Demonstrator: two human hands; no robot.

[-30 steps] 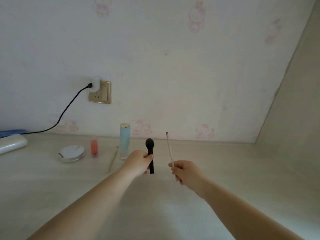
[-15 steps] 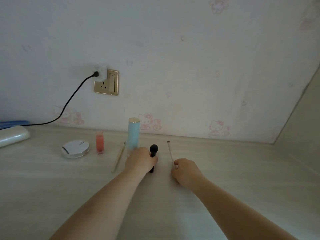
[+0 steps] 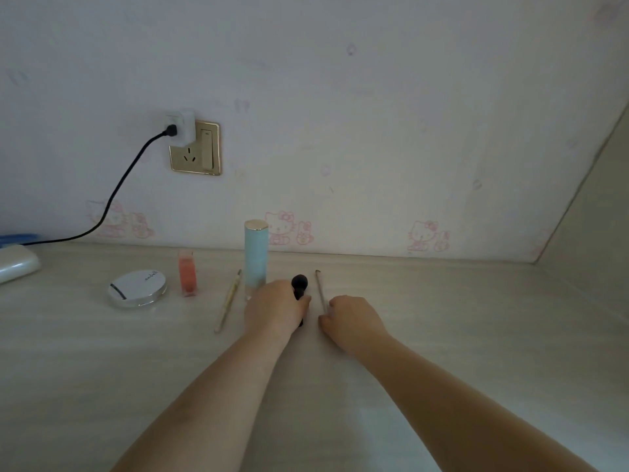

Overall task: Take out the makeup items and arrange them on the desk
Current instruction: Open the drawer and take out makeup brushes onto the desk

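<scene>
1. A pale wood-grain desk (image 3: 102, 369) runs back to a wall papered with faint pink cartoon cats; a gold wall socket (image 3: 195, 148) sits on that wall with a white plug and black cable in it.
2. Taking the tall blue tube (image 3: 256, 257) as the landmark: a thin gold pencil (image 3: 228, 301) lies just to its left, an upright orange bottle (image 3: 187, 272) stands farther left, and a round white compact (image 3: 138, 288) lies beyond that.
3. The left hand (image 3: 274, 310) is just right of the tube, fingers curled round a black brush (image 3: 299, 286), whose dark head pokes out toward the wall.
4. The right hand (image 3: 352, 321) is farther right of the tube and pinches the near end of a thin brush (image 3: 320, 289). Its long axis runs away from the person toward the wall, roughly parallel to the black brush.
5. Both tools look low, at or near the desk; contact is not certain.
6. Each hand is already on its own tool, so the coming move is probably a simple release, leaving the handles parallel in the row.
</scene>
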